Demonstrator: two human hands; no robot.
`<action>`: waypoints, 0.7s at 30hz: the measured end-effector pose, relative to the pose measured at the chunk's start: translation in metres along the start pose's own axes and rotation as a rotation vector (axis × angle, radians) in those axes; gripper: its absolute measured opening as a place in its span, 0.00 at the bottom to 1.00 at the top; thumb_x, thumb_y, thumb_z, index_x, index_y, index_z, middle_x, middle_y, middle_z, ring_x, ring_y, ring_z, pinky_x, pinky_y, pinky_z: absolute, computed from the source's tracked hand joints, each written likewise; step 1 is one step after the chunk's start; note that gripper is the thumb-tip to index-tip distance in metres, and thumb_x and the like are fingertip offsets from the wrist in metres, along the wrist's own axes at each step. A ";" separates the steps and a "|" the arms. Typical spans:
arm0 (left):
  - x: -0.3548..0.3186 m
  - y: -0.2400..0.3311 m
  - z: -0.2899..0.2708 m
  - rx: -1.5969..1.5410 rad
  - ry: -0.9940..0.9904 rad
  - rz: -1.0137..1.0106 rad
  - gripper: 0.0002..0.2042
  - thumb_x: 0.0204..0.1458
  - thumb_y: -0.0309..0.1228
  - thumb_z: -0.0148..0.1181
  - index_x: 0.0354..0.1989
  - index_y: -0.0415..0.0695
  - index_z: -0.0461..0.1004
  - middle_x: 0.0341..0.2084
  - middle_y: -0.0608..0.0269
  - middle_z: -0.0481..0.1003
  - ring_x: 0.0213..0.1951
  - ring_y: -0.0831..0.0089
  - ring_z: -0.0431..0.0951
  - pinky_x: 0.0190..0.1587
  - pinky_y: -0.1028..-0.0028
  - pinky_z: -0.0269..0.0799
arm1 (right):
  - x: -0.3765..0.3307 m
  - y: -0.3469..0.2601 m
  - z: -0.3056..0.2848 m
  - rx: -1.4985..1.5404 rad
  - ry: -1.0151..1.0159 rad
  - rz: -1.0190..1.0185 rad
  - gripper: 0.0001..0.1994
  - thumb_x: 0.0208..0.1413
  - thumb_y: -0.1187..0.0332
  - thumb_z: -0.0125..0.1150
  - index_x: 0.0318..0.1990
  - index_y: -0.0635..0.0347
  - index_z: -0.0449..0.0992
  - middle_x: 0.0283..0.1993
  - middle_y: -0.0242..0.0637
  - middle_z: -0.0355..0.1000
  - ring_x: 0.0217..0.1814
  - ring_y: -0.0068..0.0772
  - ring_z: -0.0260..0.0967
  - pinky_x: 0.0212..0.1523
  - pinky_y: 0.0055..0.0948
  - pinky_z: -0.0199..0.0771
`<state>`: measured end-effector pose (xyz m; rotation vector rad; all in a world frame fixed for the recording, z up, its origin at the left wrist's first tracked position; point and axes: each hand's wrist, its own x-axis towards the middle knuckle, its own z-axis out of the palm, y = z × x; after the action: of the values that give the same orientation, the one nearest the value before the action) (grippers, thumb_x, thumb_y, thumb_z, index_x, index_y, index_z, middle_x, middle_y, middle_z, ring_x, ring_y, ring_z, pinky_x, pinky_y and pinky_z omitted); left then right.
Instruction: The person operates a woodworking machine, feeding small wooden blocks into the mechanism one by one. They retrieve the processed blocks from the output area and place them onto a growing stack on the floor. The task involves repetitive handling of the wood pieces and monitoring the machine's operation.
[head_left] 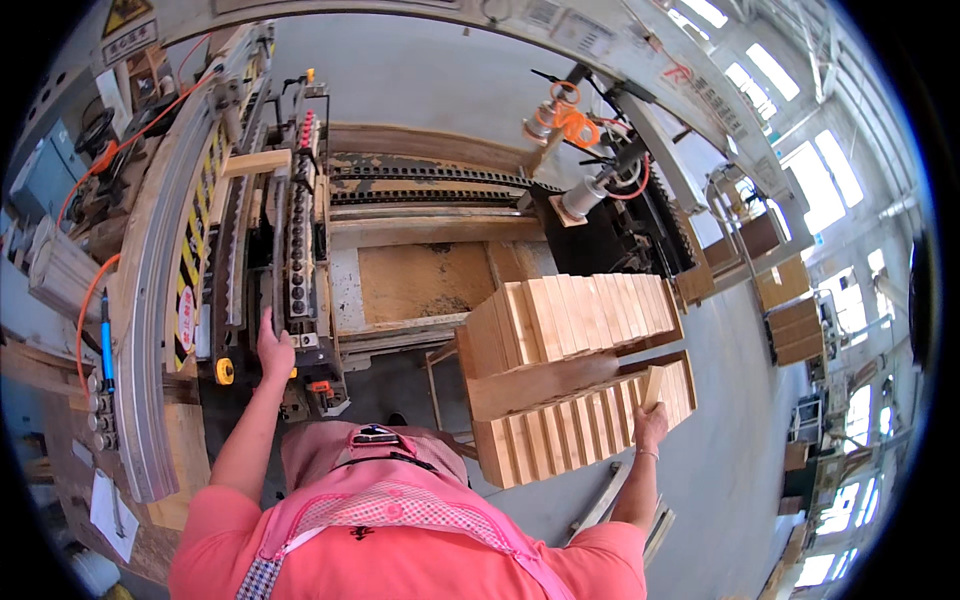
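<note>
My right hand is closed on a pale wooden board at the right end of the near row of boards. Beyond that row stands a second row of similar upright boards. Both rest on a wooden stand to my right. On the left, my left hand reaches to the near end of a long metal rail on the machine, fingers stretched out along it. Its palm side is hidden. Farther up the machine, a short wooden piece lies across the rails.
A yellow knob and an orange-red fitting stick out near my left hand. Striped guarding runs along the machine's left side. A pneumatic cylinder with orange coiled hose stands at the far right. Loose strips lie below the stand.
</note>
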<state>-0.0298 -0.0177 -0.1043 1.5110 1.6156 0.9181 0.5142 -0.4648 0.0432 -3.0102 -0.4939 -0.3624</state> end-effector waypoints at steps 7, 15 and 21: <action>-0.011 0.002 0.002 0.086 0.069 0.131 0.28 0.45 0.18 0.50 0.59 0.42 0.56 0.54 0.46 0.63 0.57 0.54 0.63 0.58 0.64 0.57 | -0.018 -0.167 -0.036 0.322 -0.284 -0.464 0.17 0.44 0.60 0.66 0.33 0.65 0.72 0.19 0.37 0.66 0.21 0.27 0.62 0.24 0.29 0.64; -0.017 0.035 -0.008 0.008 -0.002 0.044 0.28 0.46 0.19 0.50 0.59 0.42 0.56 0.54 0.45 0.62 0.56 0.51 0.61 0.58 0.62 0.56 | -0.032 -0.461 -0.043 0.573 -0.210 -1.259 0.17 0.34 0.64 0.68 0.33 0.63 0.73 0.28 0.44 0.70 0.30 0.47 0.68 0.32 0.37 0.68; -0.016 0.033 -0.010 -0.007 -0.002 0.054 0.27 0.45 0.19 0.49 0.58 0.40 0.57 0.53 0.45 0.63 0.56 0.51 0.61 0.59 0.62 0.56 | -0.049 -0.682 -0.007 0.376 -0.237 -1.557 0.18 0.36 0.58 0.68 0.32 0.61 0.74 0.36 0.44 0.69 0.42 0.46 0.68 0.41 0.39 0.71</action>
<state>-0.0218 -0.0321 -0.0697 1.5570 1.5750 0.9514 0.2473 0.1644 0.0590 -1.6960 -2.4280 0.0746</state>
